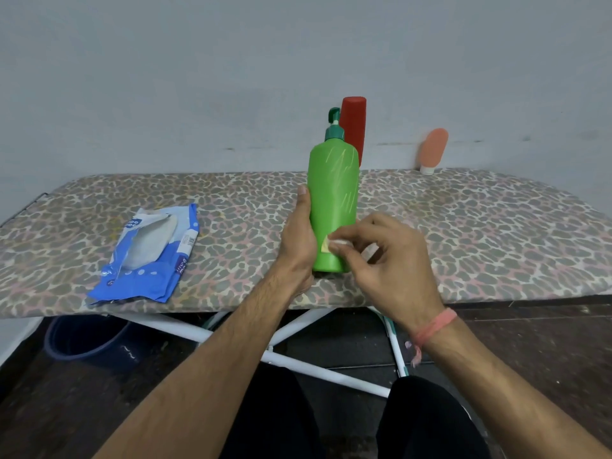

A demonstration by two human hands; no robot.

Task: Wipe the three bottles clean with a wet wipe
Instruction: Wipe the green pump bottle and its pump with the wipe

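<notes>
A green pump bottle (332, 193) stands upright near the front edge of the board. My left hand (298, 240) grips its left side, thumb pointing up. My right hand (387, 256) pinches a small white bit, which looks like a wipe (339, 242), against the bottle's lower front next to a yellowish patch. Behind the green bottle stands a red bottle (354, 127), partly hidden by it. A small orange tube (433, 149) stands cap-down at the back right against the wall.
An opened blue and white wet-wipe pack (149, 253) lies on the left of the leopard-print ironing board (480, 233). A grey wall rises right behind the board. Below are white legs and a dark blue bucket (86, 339) on the floor.
</notes>
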